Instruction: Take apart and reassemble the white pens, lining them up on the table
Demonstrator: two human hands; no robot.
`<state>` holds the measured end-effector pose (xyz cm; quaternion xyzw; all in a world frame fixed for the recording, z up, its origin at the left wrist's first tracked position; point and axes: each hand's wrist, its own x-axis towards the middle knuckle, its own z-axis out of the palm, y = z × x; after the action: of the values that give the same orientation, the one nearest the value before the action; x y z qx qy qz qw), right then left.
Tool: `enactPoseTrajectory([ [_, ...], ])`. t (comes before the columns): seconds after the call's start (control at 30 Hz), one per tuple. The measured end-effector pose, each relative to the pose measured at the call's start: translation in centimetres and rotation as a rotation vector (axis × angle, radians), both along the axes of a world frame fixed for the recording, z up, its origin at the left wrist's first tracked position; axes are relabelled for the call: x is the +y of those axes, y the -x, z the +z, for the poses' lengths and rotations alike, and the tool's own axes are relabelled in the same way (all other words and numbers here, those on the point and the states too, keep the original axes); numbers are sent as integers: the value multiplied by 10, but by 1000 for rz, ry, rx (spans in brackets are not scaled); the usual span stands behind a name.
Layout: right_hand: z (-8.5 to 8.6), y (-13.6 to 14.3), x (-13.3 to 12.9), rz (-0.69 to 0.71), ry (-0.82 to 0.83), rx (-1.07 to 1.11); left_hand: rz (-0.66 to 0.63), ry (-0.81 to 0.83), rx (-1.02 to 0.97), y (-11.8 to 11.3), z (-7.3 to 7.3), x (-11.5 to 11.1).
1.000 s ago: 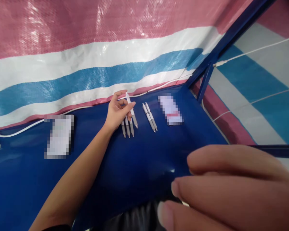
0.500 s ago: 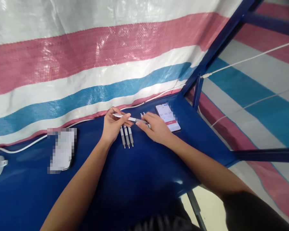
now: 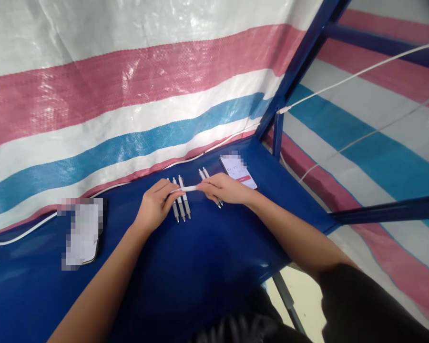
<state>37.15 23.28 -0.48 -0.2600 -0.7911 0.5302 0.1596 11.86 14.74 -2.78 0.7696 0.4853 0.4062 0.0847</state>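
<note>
Both my hands hold one white pen (image 3: 188,188) crosswise above the blue table (image 3: 200,267). My left hand (image 3: 156,205) pinches its left end and my right hand (image 3: 223,187) grips its right end. Under the held pen three white pens with grey grips (image 3: 180,206) lie side by side, pointing toward me. Two more pens (image 3: 204,174) lie just right of them, partly hidden under my right hand.
A phone with a lit screen (image 3: 238,170) lies right of the pens near the table's corner. Another blurred phone (image 3: 80,233) lies at the left. A white cable (image 3: 28,231) runs along the back edge below the striped tarp wall (image 3: 128,95). A blue frame post (image 3: 277,133) stands at the right corner.
My right hand came down from in front of the camera and took the pen's right end. The pen in my left hand turned from lengthwise to crosswise. The view shifted a little.
</note>
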Motion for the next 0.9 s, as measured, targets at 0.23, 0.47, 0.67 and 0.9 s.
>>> enactPoseTrajectory([
  [0.23, 2, 3, -7, -92, -277, -19, 80, 102, -79, 6, -9, -12],
  [0.47, -6, 4, -4, -171, -191, 60, 73, 89, -197, 6, -16, -8],
  [0.67, -9, 4, -1, -161, -145, 117, 70, 92, -211, 5, -17, -8],
  [0.9, -16, 5, 2, -159, -49, 180, 56, 122, -188, 5, -18, -8],
])
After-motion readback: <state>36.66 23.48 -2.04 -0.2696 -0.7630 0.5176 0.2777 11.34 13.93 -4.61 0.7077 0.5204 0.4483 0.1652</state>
